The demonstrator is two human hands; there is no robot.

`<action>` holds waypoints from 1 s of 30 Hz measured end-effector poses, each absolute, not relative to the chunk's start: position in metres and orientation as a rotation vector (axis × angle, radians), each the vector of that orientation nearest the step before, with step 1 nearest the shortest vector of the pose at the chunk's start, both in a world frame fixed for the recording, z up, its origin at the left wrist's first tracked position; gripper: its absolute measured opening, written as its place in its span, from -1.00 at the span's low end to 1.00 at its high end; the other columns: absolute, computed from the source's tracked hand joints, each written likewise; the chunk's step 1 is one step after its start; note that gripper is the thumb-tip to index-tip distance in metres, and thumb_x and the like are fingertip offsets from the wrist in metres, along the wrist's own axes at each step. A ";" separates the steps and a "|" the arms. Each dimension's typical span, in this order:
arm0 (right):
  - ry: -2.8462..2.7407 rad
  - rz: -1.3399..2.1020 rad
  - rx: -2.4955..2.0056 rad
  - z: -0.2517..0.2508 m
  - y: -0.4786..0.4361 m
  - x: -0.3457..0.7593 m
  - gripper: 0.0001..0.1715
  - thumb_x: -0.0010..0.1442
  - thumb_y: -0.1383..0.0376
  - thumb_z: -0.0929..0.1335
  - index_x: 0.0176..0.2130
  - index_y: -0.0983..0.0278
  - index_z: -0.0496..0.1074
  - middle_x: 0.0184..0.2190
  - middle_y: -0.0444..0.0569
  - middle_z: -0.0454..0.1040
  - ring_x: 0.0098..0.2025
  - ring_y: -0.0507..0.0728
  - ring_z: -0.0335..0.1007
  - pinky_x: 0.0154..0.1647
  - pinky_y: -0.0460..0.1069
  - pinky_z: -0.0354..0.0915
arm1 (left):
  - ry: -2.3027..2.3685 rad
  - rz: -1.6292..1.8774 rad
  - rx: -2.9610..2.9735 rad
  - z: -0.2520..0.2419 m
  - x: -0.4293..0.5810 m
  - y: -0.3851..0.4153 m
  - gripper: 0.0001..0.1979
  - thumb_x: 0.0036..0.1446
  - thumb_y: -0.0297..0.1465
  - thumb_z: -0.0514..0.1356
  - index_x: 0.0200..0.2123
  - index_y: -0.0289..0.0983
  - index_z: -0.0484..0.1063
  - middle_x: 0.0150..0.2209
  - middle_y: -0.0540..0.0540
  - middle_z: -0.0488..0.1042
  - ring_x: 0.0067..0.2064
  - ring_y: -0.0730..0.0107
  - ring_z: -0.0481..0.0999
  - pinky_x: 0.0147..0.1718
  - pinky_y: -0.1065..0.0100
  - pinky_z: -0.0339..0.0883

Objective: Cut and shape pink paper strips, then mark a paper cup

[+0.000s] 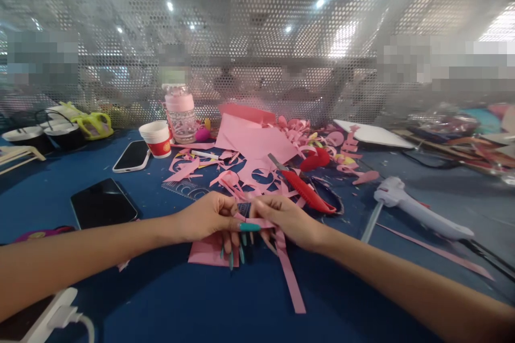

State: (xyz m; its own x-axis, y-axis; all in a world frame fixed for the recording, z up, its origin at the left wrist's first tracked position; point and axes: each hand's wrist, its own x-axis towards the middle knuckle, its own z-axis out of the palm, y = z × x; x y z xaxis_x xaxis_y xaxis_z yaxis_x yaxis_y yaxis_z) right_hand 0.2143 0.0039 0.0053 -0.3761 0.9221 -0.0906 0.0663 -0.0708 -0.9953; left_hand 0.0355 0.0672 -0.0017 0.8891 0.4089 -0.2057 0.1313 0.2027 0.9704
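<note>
My left hand [209, 217] and my right hand [287, 218] meet at the middle of the blue table [169, 300]. Both pinch a pink paper strip [290, 278] between them; its long end trails toward me over the table. Under my left hand's teal-nailed fingers lies a small pink paper sheet [207, 252]. Just beyond my right hand lie red-handled scissors [308, 193] among several curled pink paper scraps [241, 179]. A larger pink sheet [253, 142] lies further back.
Two phones lie at left, one black [103, 202], one white-edged [132, 155]. Paper cups [156, 138] and a pink-lidded jar [181, 112] stand behind. A white glue gun [418, 208] lies at right. A white charger [56, 313] sits at the near left corner. Perforated metal screen at back.
</note>
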 end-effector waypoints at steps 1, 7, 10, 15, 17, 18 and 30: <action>-1.475 1.606 -1.055 0.007 0.006 0.217 -0.51 0.15 -0.02 0.19 -0.49 0.33 0.32 -0.73 -0.19 0.33 -0.78 -0.10 0.13 -0.80 -0.19 0.01 | 0.465 0.198 1.357 -0.002 0.035 0.067 -0.77 -0.05 -0.33 0.28 -0.50 -0.35 0.30 -0.62 -0.01 0.51 -0.66 0.48 0.48 -0.67 0.53 0.31; -1.586 1.702 -0.984 0.012 0.016 0.229 -0.81 -0.03 0.27 0.43 -0.42 0.37 0.42 -0.54 -0.18 0.40 -0.55 -0.12 0.26 -0.56 -0.22 0.18 | 0.395 0.157 1.272 -0.002 0.034 0.068 -0.77 -0.11 -0.38 0.32 -0.53 -0.37 0.31 -0.61 -0.06 0.53 -0.64 0.41 0.51 -0.67 0.49 0.35; -1.626 1.728 -0.990 0.010 0.018 0.231 -0.83 0.00 0.28 0.40 -0.39 0.35 0.43 -0.65 -0.25 0.34 -0.68 -0.14 0.14 -0.69 -0.22 0.09 | 0.345 0.144 1.259 -0.002 0.033 0.069 -0.78 -0.11 -0.40 0.32 -0.52 -0.37 0.32 -0.60 -0.06 0.54 -0.62 0.40 0.53 -0.65 0.48 0.37; -1.575 1.730 -1.000 0.010 0.018 0.231 -0.84 0.02 0.28 0.38 -0.36 0.34 0.42 -0.49 -0.15 0.44 -0.60 -0.13 0.27 -0.67 -0.24 0.15 | 0.318 0.165 1.270 -0.003 0.032 0.070 -0.80 -0.12 -0.45 0.32 -0.54 -0.38 0.32 -0.59 -0.06 0.54 -0.64 0.42 0.52 -0.66 0.49 0.37; -1.565 1.779 -1.021 0.013 0.018 0.230 -0.80 -0.08 0.37 0.43 -0.35 0.35 0.42 -0.43 -0.15 0.45 -0.59 -0.15 0.30 -0.65 -0.26 0.18 | 0.292 0.168 1.254 -0.002 0.032 0.070 -0.79 -0.13 -0.42 0.32 -0.54 -0.38 0.33 -0.62 -0.06 0.53 -0.63 0.40 0.52 -0.67 0.48 0.37; -1.558 1.820 -1.014 0.015 0.017 0.230 -0.77 -0.12 0.39 0.44 -0.36 0.35 0.41 -0.46 -0.16 0.45 -0.63 -0.16 0.29 -0.67 -0.26 0.17 | 0.278 0.165 1.245 -0.002 0.032 0.070 -0.78 -0.13 -0.40 0.33 -0.53 -0.39 0.33 -0.63 -0.06 0.53 -0.63 0.40 0.52 -0.67 0.48 0.37; -1.484 1.834 -1.085 0.007 0.005 0.209 -0.79 -0.19 0.38 0.46 -0.50 0.36 0.37 -0.60 -0.19 0.40 -0.67 -0.11 0.28 -0.78 -0.25 0.24 | 0.384 0.137 1.275 -0.003 0.032 0.066 -0.77 -0.21 -0.40 0.36 -0.56 -0.39 0.37 -0.63 0.00 0.50 -0.66 0.46 0.48 -0.63 0.45 0.38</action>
